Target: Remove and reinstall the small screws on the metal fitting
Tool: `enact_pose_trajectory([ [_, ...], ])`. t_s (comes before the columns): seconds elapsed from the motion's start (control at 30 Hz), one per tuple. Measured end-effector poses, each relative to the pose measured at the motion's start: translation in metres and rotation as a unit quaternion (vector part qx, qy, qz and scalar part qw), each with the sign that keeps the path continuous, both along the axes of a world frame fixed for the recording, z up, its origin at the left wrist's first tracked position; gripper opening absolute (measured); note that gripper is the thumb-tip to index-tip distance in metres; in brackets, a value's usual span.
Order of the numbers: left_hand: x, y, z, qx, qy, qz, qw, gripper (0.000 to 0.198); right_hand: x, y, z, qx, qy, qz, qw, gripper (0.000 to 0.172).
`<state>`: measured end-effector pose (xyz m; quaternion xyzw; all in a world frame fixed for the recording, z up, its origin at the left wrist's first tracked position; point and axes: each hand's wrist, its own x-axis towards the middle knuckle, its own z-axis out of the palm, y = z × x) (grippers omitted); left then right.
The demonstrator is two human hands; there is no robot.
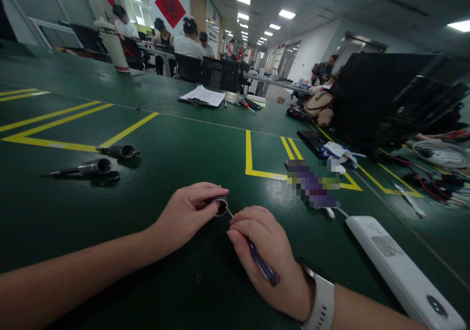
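Between the thumb and fingers of my left hand (183, 217) is a small dark cylindrical part (221, 206), its hollow round end turned toward my right hand. My right hand (264, 251) is closed around a screwdriver (261, 261) with a dark purple translucent handle. The thin metal shaft points up and left into or against the hollow end; whether the tip touches inside is hidden. On the green table left of my hands lie two dark metal parts, one with a long pointed shaft (86, 167) and one shorter (119, 151). A tiny nut-like piece (199, 278) rests below my hands.
A white power strip (400, 266) runs along the right, near a blurred purple item (312, 185). Farther right are a large black case (389, 100) and loose wires (433, 178). A clipboard with papers (203, 96) and a tall cup (114, 50) stand far back. People sit behind.
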<state>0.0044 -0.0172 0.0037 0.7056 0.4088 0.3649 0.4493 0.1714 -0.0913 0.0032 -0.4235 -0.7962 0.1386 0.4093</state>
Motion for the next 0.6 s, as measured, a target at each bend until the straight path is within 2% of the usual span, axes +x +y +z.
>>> enact_pose_trajectory([
  [0.17, 0.0011, 0.0007, -0.0008, -0.01, -0.001, 0.002, 1.0, 0.023, -0.0013, -0.0022, 0.0024, -0.009, -0.009, -0.008, 1.0, 0.012],
  [0.27, 0.0011, 0.0021, -0.0008, -0.024, -0.002, 0.013, 1.0, 0.024, 0.0008, -0.0021, 0.0019, -0.036, 0.046, 0.002, 0.998, 0.013],
  [0.37, 0.0009, 0.0044, 0.0001, -0.065, -0.02, 0.02, 0.998, 0.032, 0.0037, -0.0009, -0.0006, -0.125, 0.151, 0.014, 0.981, 0.015],
  [0.43, 0.001, 0.0062, 0.0013, -0.096, -0.04, 0.021, 0.994, 0.041, 0.0052, -0.0001, -0.0029, -0.212, 0.203, 0.041, 0.955, 0.028],
  [0.5, 0.0014, 0.0077, 0.0028, -0.116, -0.057, 0.031, 0.991, 0.046, 0.0058, 0.0005, -0.0042, -0.275, 0.225, 0.08, 0.931, 0.036],
  [0.6, 0.0022, 0.0092, 0.0051, -0.127, -0.07, 0.052, 0.988, 0.045, 0.0052, 0.0007, -0.0028, -0.312, 0.206, 0.128, 0.918, 0.037],
])
